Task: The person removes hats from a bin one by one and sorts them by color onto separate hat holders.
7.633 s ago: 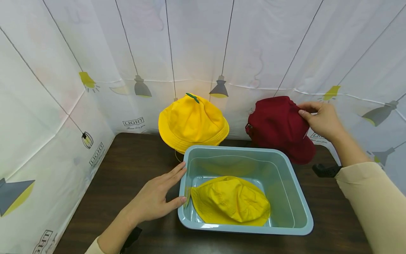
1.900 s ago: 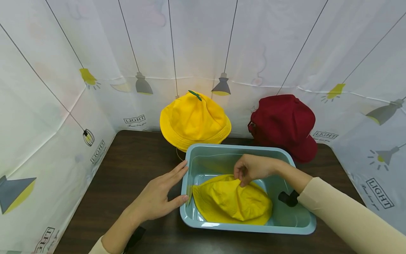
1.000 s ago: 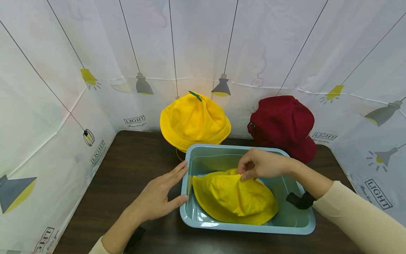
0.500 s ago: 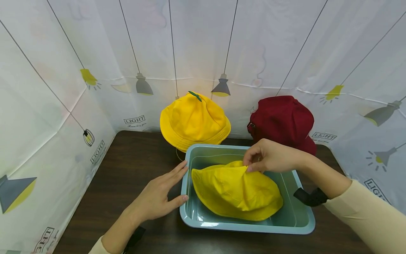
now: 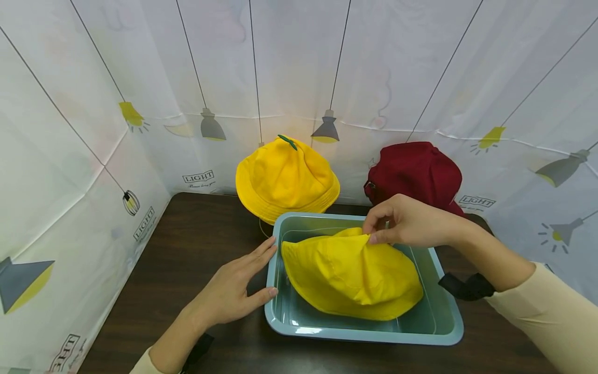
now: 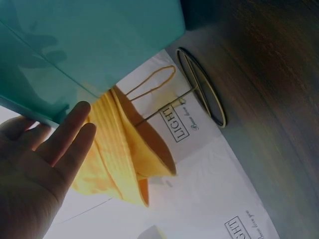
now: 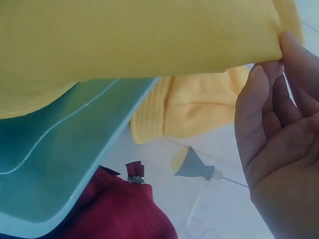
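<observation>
In the head view my right hand pinches the crown of a yellow bucket hat between thumb and fingers. The hat hangs over the inside of a blue-grey plastic basin, its brim tilted down. The right wrist view shows the pinched yellow cloth at the thumb and fingertips of the right hand. My left hand lies with spread, straight fingers against the basin's left rim. In the left wrist view the left hand touches the basin's side.
Behind the basin, a second yellow bucket hat with a green sprout sits on a wire stand. A dark red cap stands at the back right, partly behind my right hand. Lamp-printed white cloth borders the dark wooden table.
Earlier my right hand touched the red cap, then moved into the basin and pinched the yellow bucket hat. Since then it has lifted the hat up and slightly right. The left hand stays put.
</observation>
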Demonstrator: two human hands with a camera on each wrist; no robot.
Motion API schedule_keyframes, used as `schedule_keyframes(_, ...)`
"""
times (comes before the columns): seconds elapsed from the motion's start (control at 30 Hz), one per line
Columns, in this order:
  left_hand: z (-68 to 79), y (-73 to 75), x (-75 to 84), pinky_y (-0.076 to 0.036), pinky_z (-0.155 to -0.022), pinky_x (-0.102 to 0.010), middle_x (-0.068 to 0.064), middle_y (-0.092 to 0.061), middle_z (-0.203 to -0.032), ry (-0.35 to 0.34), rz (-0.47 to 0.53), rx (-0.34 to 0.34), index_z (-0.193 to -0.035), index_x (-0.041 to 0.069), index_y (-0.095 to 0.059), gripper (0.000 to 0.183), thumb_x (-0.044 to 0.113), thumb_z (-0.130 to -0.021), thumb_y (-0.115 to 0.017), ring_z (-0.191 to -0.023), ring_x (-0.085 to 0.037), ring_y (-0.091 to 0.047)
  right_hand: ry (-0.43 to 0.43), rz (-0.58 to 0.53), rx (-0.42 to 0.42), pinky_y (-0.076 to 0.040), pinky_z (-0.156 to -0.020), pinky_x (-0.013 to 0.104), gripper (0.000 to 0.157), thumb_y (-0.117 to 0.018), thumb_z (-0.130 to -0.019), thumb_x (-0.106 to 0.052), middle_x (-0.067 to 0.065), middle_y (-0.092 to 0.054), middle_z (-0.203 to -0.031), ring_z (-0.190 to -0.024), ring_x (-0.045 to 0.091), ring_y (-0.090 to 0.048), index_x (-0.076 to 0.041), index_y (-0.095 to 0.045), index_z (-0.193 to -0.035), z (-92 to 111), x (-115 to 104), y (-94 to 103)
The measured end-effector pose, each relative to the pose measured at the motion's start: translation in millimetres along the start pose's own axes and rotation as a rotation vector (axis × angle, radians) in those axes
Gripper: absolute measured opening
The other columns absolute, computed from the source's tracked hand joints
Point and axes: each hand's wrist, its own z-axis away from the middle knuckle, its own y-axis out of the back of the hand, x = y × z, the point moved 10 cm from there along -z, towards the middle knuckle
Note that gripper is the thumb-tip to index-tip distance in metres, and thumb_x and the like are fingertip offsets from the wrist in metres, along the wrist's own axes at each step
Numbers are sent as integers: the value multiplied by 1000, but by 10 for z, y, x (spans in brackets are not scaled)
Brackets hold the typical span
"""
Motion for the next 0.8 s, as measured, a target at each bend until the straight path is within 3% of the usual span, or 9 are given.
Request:
schedule_keyframes(0.33, 0, -4, -6, -44, -114, -54, 6, -19, -174, 7, 3, -9, -167, 18, -28, 77, 48, -104, -61, -151, -21, -39, 11, -3, 128, -60, -68, 32, 11, -77, -95, -8, -2, -71, -89, -79, 23, -63, -17, -74, -99, 68, -142, 181)
schedule_keyframes(0.57, -8, -3, -11, -42, -115, -53, 8, -17, -174, 19, 11, -19, -168, 20, -26, 79, 49, -103, -61, -152, -20, -38, 64, 7, 245, -60, -68, 29, 11, -75, -95, -3, -2, -69, -89, -78, 21, -62, -14, -73, -98, 115, -295, 347)
schedule_keyframes(0.8, 4, 0, -13, -43, -114, -53, 6, -19, -174, 15, 4, -15, -167, 17, -29, 78, 48, -103, -61, -151, -22, -40, 88, 18, 317, -60, -65, 29, 11, -74, -95, 0, 2, -69, -90, -73, 21, -62, -10, -73, -100, 114, -399, 481)
